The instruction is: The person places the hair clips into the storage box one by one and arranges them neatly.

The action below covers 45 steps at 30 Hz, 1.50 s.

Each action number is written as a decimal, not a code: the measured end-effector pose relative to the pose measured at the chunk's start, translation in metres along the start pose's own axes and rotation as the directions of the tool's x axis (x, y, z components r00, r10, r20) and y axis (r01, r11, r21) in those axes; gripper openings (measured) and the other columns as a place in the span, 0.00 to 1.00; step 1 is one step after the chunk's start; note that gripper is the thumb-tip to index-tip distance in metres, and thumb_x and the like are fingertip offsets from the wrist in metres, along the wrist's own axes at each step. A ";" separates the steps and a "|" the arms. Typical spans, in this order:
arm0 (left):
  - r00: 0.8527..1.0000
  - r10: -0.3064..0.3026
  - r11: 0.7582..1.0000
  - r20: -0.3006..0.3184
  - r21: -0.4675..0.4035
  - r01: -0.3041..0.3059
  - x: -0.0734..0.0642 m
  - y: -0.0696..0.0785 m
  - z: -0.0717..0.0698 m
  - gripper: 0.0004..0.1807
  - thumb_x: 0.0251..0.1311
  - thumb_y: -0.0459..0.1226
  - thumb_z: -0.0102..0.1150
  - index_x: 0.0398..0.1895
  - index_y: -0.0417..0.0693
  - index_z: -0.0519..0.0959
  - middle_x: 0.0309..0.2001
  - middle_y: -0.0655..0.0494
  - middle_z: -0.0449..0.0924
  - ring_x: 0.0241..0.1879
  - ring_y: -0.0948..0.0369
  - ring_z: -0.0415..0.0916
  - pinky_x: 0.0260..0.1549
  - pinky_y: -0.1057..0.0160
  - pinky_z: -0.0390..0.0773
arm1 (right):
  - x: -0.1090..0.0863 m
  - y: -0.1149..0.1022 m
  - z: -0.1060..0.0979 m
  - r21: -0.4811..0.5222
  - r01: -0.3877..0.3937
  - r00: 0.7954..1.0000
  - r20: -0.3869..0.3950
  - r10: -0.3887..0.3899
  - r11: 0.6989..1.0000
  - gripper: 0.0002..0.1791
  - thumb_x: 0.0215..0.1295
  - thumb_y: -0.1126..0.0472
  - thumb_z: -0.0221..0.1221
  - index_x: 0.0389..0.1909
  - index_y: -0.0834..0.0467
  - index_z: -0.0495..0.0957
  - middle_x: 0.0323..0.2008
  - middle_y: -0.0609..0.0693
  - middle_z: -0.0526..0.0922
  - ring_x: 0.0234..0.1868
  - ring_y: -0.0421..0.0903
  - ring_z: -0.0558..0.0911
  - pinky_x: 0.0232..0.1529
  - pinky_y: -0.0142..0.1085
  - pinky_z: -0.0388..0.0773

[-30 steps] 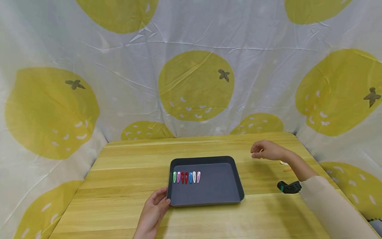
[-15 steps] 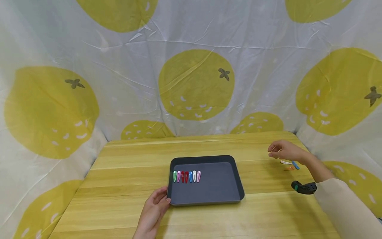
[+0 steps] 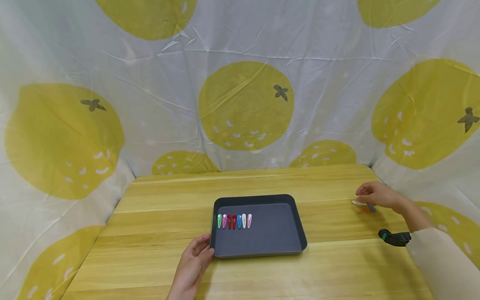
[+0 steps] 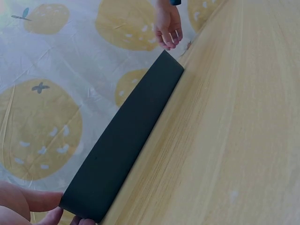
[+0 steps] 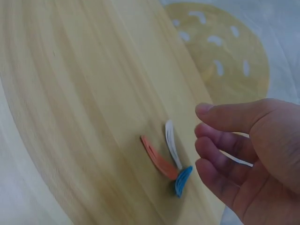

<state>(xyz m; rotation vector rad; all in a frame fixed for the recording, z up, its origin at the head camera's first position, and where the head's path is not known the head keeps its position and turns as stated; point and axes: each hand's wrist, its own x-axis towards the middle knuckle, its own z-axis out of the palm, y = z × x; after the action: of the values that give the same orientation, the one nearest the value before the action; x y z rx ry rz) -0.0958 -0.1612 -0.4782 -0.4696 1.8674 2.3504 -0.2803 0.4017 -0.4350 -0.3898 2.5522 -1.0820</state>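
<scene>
Presently, the right hand (image 3: 376, 195) is found with thumb and curved fingers spaced apart, no object visible in its grasp. Just beneath its fingertips, and apart from them in the right wrist view, lie three slim, slotted snap clips: a white curved clip (image 5: 172, 144), an orange-red tapered clip (image 5: 159, 161) and a blue tapered clip (image 5: 183, 181). Their ends converge; contact between them cannot be confirmed. Behind this hand, at the cream cuff (image 3: 423, 246), sits a black device with a green mark (image 3: 395, 238).

The left hand (image 3: 192, 262) pinches the near corner of a dark grey, rectangular, raised-wall tray (image 3: 258, 254), which extends away to that hand's right. Inside, beyond the fingers, seven teardrop-shaped clips (image 3: 234, 222) form a row: green, pink, red, red, blue, white, pink. Under both hands runs a yellow wood-grain counter (image 3: 150, 233); farthest out hangs a white lemon-print cloth (image 3: 240, 41).
</scene>
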 end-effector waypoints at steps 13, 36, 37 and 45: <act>1.000 -0.010 1.000 -0.005 0.002 0.010 0.001 0.001 -0.001 0.31 0.69 0.23 0.54 0.74 0.29 0.60 0.72 0.29 0.60 0.71 0.42 0.61 0.66 0.50 0.71 | -0.012 0.020 0.000 -0.097 -0.039 0.999 -0.002 0.039 0.995 0.13 0.69 0.66 0.64 0.46 0.72 0.79 0.38 0.54 0.83 0.37 0.47 0.77 0.35 0.36 0.77; 1.000 -0.019 1.000 -0.003 0.004 0.019 0.002 0.002 -0.001 0.31 0.69 0.22 0.54 0.75 0.30 0.60 0.72 0.28 0.60 0.72 0.41 0.61 0.68 0.48 0.69 | -0.010 0.036 0.007 -0.170 -0.012 1.000 -0.008 0.011 0.985 0.06 0.64 0.69 0.68 0.37 0.68 0.81 0.32 0.49 0.82 0.33 0.43 0.76 0.33 0.32 0.75; 1.000 -0.019 1.000 -0.004 0.004 0.019 0.002 0.002 -0.001 0.31 0.69 0.22 0.54 0.75 0.30 0.60 0.72 0.28 0.60 0.71 0.41 0.61 0.68 0.48 0.69 | -0.010 0.036 0.007 -0.167 -0.013 1.000 -0.008 0.012 0.986 0.05 0.64 0.69 0.67 0.37 0.68 0.82 0.32 0.49 0.82 0.33 0.43 0.76 0.33 0.32 0.75; 1.000 -0.018 1.000 -0.006 0.002 0.018 0.003 0.000 -0.002 0.31 0.69 0.22 0.54 0.74 0.30 0.60 0.72 0.29 0.60 0.72 0.41 0.61 0.67 0.49 0.70 | -0.009 0.037 0.010 -0.165 -0.014 1.000 -0.004 0.014 0.986 0.04 0.65 0.69 0.67 0.35 0.66 0.82 0.30 0.48 0.79 0.31 0.42 0.73 0.32 0.32 0.72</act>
<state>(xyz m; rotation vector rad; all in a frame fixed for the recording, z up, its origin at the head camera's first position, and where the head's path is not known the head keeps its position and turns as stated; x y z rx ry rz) -0.0982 -0.1640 -0.4793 -0.4913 1.8601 2.3379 -0.2722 0.4239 -0.4666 -0.4111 2.6523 -0.8687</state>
